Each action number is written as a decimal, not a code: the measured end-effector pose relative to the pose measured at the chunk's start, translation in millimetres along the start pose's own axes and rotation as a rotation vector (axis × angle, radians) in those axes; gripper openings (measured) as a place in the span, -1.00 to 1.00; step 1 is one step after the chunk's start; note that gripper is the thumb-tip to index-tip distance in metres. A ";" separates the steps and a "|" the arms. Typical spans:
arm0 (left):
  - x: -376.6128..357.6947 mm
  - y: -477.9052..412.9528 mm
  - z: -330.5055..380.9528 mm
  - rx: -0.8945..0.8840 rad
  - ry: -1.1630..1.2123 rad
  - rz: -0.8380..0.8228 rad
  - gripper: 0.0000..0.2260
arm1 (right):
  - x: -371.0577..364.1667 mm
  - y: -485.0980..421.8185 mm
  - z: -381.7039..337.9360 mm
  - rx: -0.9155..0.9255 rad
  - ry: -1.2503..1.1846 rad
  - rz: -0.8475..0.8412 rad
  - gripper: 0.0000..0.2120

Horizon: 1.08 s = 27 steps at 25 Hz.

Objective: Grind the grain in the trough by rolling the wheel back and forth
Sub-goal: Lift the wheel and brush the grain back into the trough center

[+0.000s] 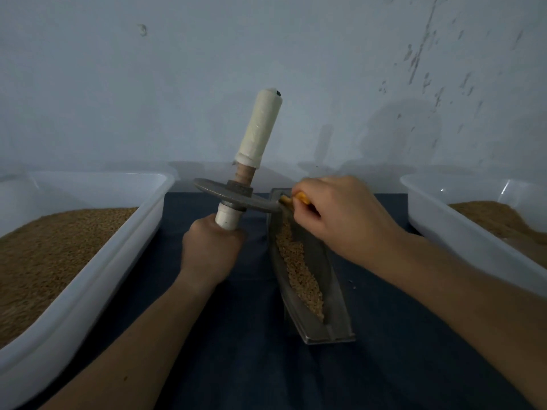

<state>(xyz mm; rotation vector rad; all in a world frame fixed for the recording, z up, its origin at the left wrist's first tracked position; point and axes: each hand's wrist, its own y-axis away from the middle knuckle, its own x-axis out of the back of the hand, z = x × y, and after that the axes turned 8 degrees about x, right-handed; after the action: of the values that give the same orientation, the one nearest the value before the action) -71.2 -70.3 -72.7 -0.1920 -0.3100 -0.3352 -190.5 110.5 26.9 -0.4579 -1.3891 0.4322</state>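
Left hand grip, wheel above, apparently lifted

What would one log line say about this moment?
wheel: tilted, rim at far end of trough | left hand: grips lower handle | right hand: holds orange tool at wheel rim | grain: in trough

mid-frame i see the left hand gripping the lower white handle of the wheel, held off the trough, axle nearly upright. the right hand pinches a small orange tool against the wheel's rim, above the trough's far end. grain lies along the trough.
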 end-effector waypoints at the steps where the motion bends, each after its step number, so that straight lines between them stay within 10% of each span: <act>1: 0.1 -0.2 -0.3 -0.002 -0.001 -0.003 -0.93 | -6.0 -7.0 4.6 -0.017 0.012 -0.003 -0.79; 27: -1.2 -4.0 -3.6 -0.007 0.017 -0.025 -0.90 | 73.0 40.9 -16.9 -0.220 -0.288 0.184 -0.87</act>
<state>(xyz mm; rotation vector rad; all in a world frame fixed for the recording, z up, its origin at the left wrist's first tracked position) -72.7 -74.5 -75.9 -0.1917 -0.2949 -0.3627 -165.1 183.6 62.9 -0.7294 -1.6899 0.5118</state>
